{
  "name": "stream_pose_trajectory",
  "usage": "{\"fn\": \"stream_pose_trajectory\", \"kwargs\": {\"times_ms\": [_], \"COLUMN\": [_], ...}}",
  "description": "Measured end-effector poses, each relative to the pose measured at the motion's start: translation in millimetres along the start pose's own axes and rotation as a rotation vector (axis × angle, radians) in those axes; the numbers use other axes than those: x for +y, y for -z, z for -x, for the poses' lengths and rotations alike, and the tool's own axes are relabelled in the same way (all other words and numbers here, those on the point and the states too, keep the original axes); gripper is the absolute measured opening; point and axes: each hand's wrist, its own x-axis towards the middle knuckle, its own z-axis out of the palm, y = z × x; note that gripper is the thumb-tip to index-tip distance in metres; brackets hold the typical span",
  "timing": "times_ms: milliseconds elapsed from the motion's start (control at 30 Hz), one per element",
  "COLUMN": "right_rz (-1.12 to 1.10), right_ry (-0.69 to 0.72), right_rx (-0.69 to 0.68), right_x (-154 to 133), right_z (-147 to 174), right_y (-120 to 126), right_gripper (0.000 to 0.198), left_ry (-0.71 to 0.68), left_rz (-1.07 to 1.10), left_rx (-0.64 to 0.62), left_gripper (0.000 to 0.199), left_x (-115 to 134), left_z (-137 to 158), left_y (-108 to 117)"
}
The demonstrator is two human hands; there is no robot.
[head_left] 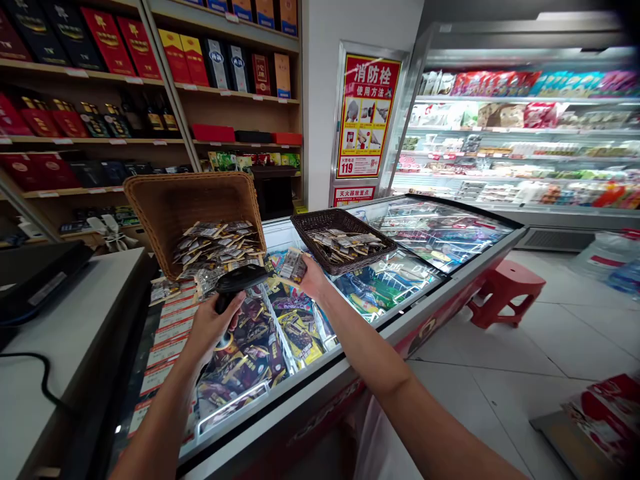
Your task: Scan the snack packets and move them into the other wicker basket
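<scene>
- Your hands are apart, each one busy: your left hand (217, 323) is wrapped around the handle of a black scanner (243, 277), and your right hand (314, 277) pinches one small packet (292, 267) by its edge.
- The scanner's head is turned toward that packet, with a gap between them; whether it has been read, you cannot tell from here.
- Beyond your left hand, the tan basket (193, 200) leans with its mouth toward you, holding a heap of packets (220, 243); a few stray packets (164, 291) lie just outside its rim.
- Beyond your right hand, the dark basket (320, 219) sits on the freezer (400, 313), with a smaller batch (350, 243) of similar packets inside.
- You seem to be partway through: both baskets hold packets and one is in your hand. Which pile is finished and which is left does not show.
- Farther left, a black device (40, 280) stands on the surface (95, 300), away from your hands.
</scene>
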Motion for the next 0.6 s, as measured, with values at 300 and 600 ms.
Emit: {"fn": "stream_pose_trajectory", "kwargs": {"times_ms": [300, 600], "right_rz": [0.758, 0.886], "right_ry": [0.006, 0.242], "right_rx": [-0.222, -0.201], "right_x": [-8.0, -22.1], "right_z": [13.2, 7.9], "right_y": [9.0, 19.7], "right_gripper": [0.049, 0.056], "left_ry": [-0.037, -0.017], "left_rz": [0.084, 0.106], "left_rx": [0.093, 0.091], "left_gripper": [0.055, 0.049], "left_x": [-3.9, 7.5], "left_z": [-5.0, 4.3], "left_y": [8.8, 1.6]}}
